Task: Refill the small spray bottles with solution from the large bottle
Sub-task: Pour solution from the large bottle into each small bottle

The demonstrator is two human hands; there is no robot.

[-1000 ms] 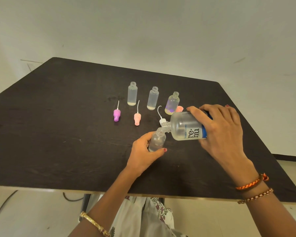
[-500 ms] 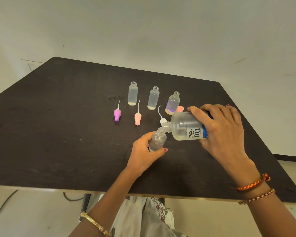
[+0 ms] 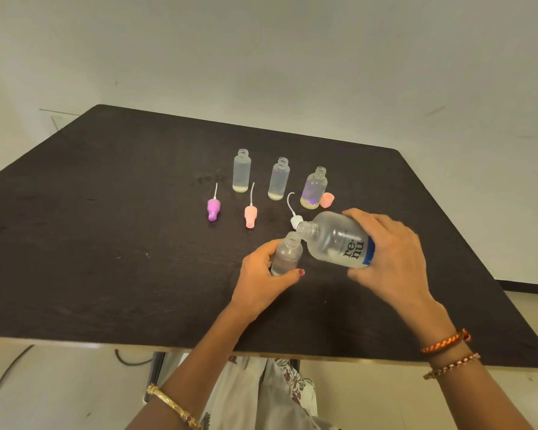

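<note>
Right hand [image 3: 392, 259] tips the large bottle [image 3: 339, 240] into a small bottle [image 3: 287, 254] gripped by the left hand [image 3: 261, 280]; a misaligned neck risks spilling solution.

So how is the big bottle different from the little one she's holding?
The big bottle is wider and has dark printed letters and blue on it; the little bottle is plain. The big bottle is tipped over sideways in the right hand, while the little bottle stands nearly upright on the table, gripped by the left hand. Both are see-through, open at the top, mouths meeting.
</note>
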